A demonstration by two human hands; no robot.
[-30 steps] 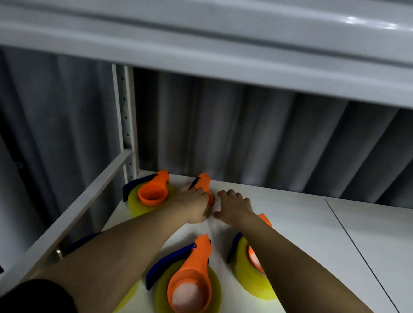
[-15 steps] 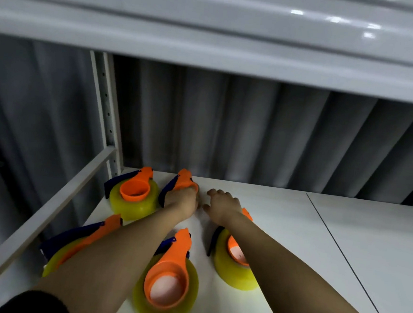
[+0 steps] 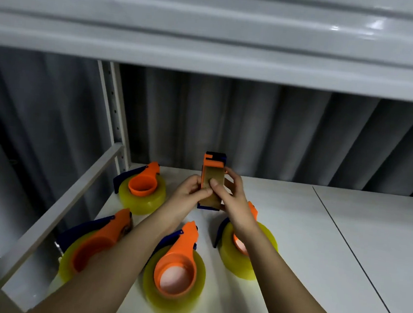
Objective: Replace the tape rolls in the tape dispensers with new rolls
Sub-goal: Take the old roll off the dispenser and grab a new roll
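A: What's the biggest thing in front of you?

B: You face a white shelf board (image 3: 293, 238) of a metal rack, with a grey shelf (image 3: 211, 32) overhead, a slotted upright post (image 3: 112, 113) at the back left and a grey pleated curtain (image 3: 277, 132) behind.

A: And on the board?

B: Four orange tape dispensers loaded with yellowish rolls lie flat near its left end. The near-left dispenser (image 3: 98, 244) sits by the left rail, partly under your left forearm. The near-middle dispenser (image 3: 175, 271) lies between your forearms, core opening facing up. The right dispenser (image 3: 249, 255) is partly hidden under your right wrist. The far-left dispenser (image 3: 144, 188) sits close to the post.

A: Where is the one you are working on?

B: You hold the fifth dispenser (image 3: 212, 181) upright above the back of the board, between the far-left and right ones. Its roll is brown and thin, its orange and dark blue head pointing up.

A: How is your grip?

B: Your left hand (image 3: 191, 192) clasps its left side, thumb on the brown face. Your right hand (image 3: 232, 196) clasps the right side, fingers curled behind, thumb also pressed on that face. Both thumbs nearly meet.
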